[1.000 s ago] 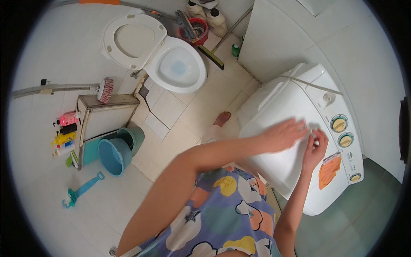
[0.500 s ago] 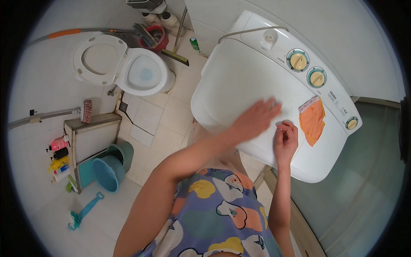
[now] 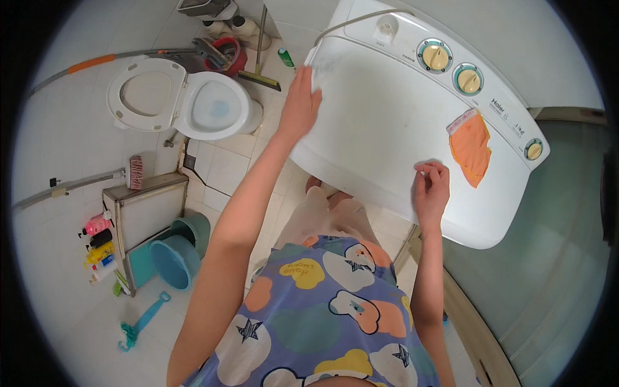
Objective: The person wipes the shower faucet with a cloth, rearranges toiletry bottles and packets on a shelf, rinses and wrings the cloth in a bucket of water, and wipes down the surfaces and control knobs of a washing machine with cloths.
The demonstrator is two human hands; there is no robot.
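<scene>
A white washing machine (image 3: 374, 122) with a broad smooth top stands before me. My left hand (image 3: 302, 108) is at the left edge of that top, fingers stretched out toward the far corner, with nothing in them. Faint wet-looking smears show beside it. My right hand (image 3: 433, 190) is over the right part of the top with its fingers curled in, and no object shows in it. Just right of this hand lies a crumpled orange cloth (image 3: 471, 151) with a pale patterned band, apart from the fingers.
Yellowish knobs (image 3: 435, 57) line the machine's back panel, and a grey hose (image 3: 348, 24) crosses its far left corner. Left are a toilet (image 3: 216, 106), a floor squeegee (image 3: 260, 80), a red bucket (image 3: 237, 57), a blue basin (image 3: 173, 261) and several bottles (image 3: 97, 224). A glass panel (image 3: 554, 213) stands right.
My left hand has swept from the middle of the machine's top to its far left edge. The right hand stays curled near the orange cloth. The view has shifted slightly.
</scene>
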